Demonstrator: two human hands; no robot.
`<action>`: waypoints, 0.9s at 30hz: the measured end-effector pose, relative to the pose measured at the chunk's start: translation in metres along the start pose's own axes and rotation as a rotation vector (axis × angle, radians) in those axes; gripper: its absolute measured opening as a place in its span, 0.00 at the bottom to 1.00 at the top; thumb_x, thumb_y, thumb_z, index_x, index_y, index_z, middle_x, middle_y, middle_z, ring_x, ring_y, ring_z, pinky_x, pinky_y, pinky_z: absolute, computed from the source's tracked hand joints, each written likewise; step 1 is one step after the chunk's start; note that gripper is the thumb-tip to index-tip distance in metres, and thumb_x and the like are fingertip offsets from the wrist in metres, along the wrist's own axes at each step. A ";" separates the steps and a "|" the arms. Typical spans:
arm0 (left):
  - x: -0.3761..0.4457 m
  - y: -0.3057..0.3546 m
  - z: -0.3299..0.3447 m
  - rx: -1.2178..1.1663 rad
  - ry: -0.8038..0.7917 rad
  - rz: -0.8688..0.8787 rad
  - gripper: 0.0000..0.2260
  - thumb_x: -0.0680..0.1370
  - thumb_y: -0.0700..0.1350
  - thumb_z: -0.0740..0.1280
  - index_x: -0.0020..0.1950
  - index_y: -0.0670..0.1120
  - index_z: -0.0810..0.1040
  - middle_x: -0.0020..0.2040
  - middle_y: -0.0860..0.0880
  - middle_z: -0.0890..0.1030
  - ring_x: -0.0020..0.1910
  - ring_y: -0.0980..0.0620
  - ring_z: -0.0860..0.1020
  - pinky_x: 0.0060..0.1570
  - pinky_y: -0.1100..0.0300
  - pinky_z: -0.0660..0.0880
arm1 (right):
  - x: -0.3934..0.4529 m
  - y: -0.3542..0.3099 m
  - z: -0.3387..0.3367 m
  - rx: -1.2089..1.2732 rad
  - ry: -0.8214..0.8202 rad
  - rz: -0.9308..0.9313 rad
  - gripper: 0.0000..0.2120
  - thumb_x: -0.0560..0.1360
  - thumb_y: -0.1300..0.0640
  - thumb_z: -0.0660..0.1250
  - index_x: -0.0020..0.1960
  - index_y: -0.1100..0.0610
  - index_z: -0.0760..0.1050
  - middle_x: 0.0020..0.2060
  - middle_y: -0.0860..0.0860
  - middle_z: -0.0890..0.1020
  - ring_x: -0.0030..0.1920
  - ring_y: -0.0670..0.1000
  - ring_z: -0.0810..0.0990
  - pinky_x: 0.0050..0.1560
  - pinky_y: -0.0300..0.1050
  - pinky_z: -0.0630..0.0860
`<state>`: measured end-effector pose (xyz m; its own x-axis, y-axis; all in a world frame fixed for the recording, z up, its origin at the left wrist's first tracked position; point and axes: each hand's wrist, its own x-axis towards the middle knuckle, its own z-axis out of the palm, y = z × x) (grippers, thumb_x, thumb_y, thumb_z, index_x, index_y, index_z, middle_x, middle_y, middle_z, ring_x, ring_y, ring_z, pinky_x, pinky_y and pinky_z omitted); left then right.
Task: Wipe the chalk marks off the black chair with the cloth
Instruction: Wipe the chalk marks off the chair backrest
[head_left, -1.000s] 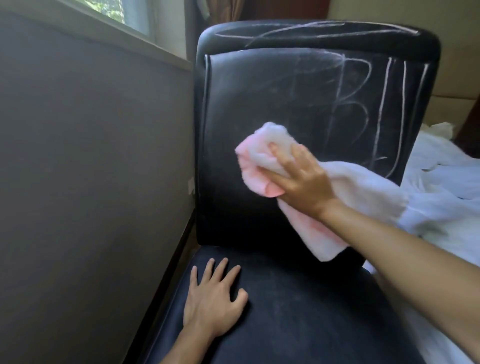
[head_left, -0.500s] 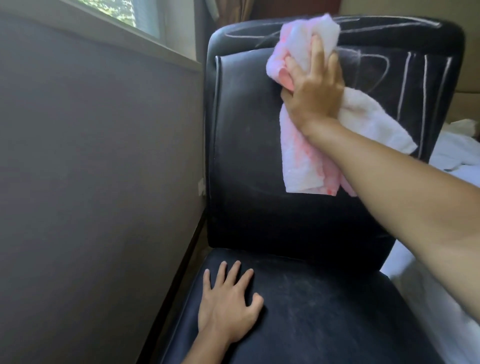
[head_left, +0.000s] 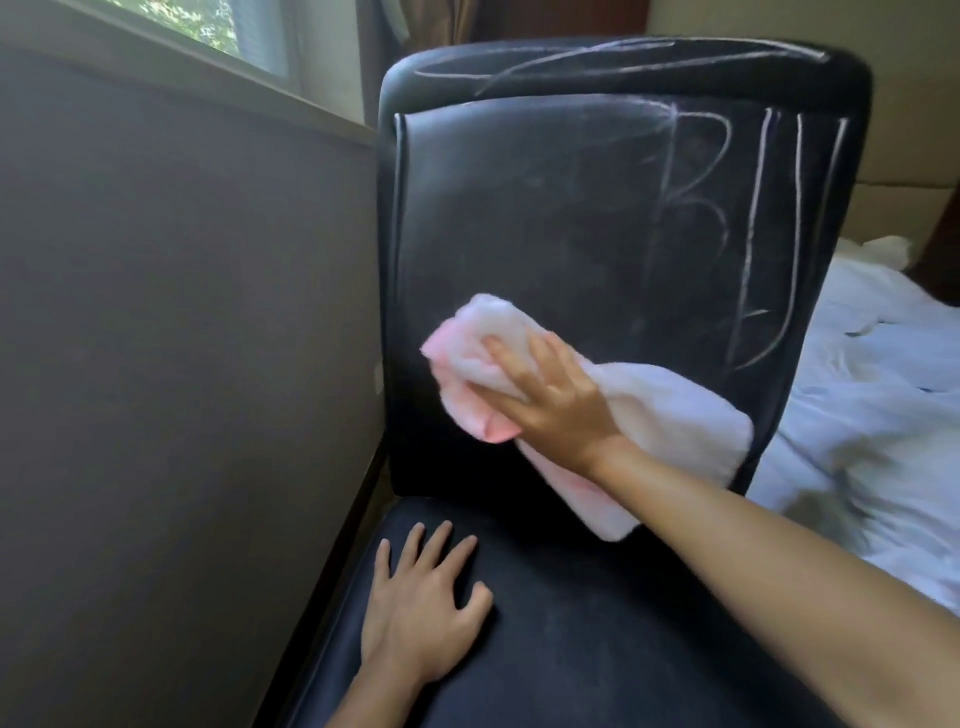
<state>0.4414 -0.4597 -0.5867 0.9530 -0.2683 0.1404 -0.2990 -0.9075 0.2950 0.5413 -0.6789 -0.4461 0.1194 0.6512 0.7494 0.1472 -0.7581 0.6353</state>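
The black chair faces me, its backrest smeared grey on the left. White chalk marks run down the right side, with loops across the top edge. My right hand presses a white and pink cloth flat against the lower middle of the backrest, fingers straight on top of the bunched cloth. The cloth's loose end hangs down to the right under my wrist. My left hand rests flat on the seat, fingers spread, holding nothing.
A grey wall stands close on the chair's left, below a window sill. White rumpled bedding lies right of the chair. A dark wooden post rises at the far right.
My right hand swept the cloth from the backrest's middle up to its top edge, then back down to the lower middle. The left hand stayed on the seat.
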 end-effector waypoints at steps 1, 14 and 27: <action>0.000 0.000 -0.001 -0.002 0.001 0.001 0.32 0.78 0.67 0.47 0.83 0.64 0.56 0.86 0.59 0.51 0.85 0.54 0.43 0.81 0.45 0.37 | -0.019 0.018 -0.013 -0.046 -0.014 0.023 0.22 0.77 0.61 0.72 0.70 0.50 0.82 0.71 0.56 0.79 0.63 0.66 0.83 0.63 0.63 0.80; 0.003 0.005 0.000 0.016 -0.021 0.009 0.31 0.80 0.65 0.48 0.84 0.62 0.53 0.86 0.56 0.49 0.85 0.50 0.41 0.81 0.41 0.35 | -0.009 0.069 -0.038 -0.008 -0.052 0.778 0.24 0.84 0.48 0.65 0.78 0.48 0.70 0.78 0.59 0.69 0.74 0.66 0.70 0.73 0.64 0.70; 0.004 0.000 0.003 0.027 -0.016 0.018 0.33 0.78 0.67 0.45 0.84 0.64 0.55 0.86 0.58 0.51 0.85 0.52 0.44 0.82 0.44 0.39 | 0.003 0.033 -0.013 -0.075 0.030 0.124 0.23 0.77 0.64 0.74 0.70 0.50 0.82 0.72 0.56 0.79 0.64 0.67 0.82 0.65 0.62 0.79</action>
<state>0.4451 -0.4614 -0.5889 0.9484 -0.2892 0.1304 -0.3145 -0.9110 0.2667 0.5335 -0.7019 -0.4203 0.1021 0.5521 0.8275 0.0595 -0.8337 0.5490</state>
